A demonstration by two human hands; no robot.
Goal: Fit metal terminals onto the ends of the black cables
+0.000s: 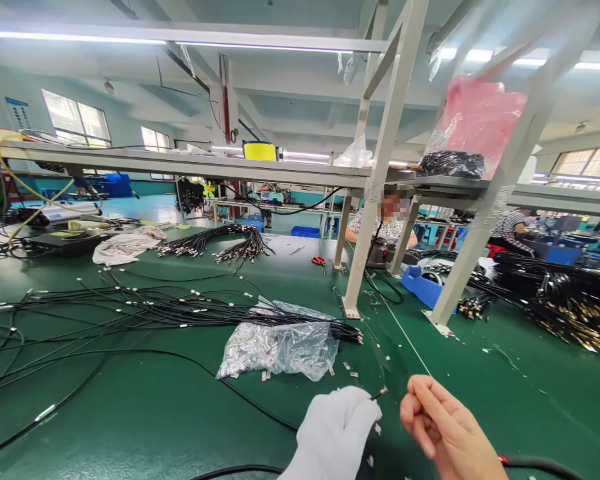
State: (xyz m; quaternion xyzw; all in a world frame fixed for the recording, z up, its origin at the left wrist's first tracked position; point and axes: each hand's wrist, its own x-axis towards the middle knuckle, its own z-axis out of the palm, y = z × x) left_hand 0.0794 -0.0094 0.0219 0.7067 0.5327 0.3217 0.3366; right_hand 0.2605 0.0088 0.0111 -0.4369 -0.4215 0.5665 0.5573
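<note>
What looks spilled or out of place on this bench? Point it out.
A few small loose pieces lie on the green tabletop beside the clear plastic bag, while many similar ones sit inside it, so they look spilled. No damage stands out.

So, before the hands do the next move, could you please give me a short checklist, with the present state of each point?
1. Cable held by the gloved left hand: ok, its end sticks out past the glove.
2. Right hand holding a small piece: cannot tell, its fingers are pinched but no piece shows clearly.
3. Both hands gloved: not ok, the right one is bare.
4. Plastic bag of small pieces nearby: ok, it lies just beyond the left hand.
5. All pieces inside the bag: not ok, some loose pieces lie beside it.
6. Scissors away from the hands: ok, farther back.
</note>
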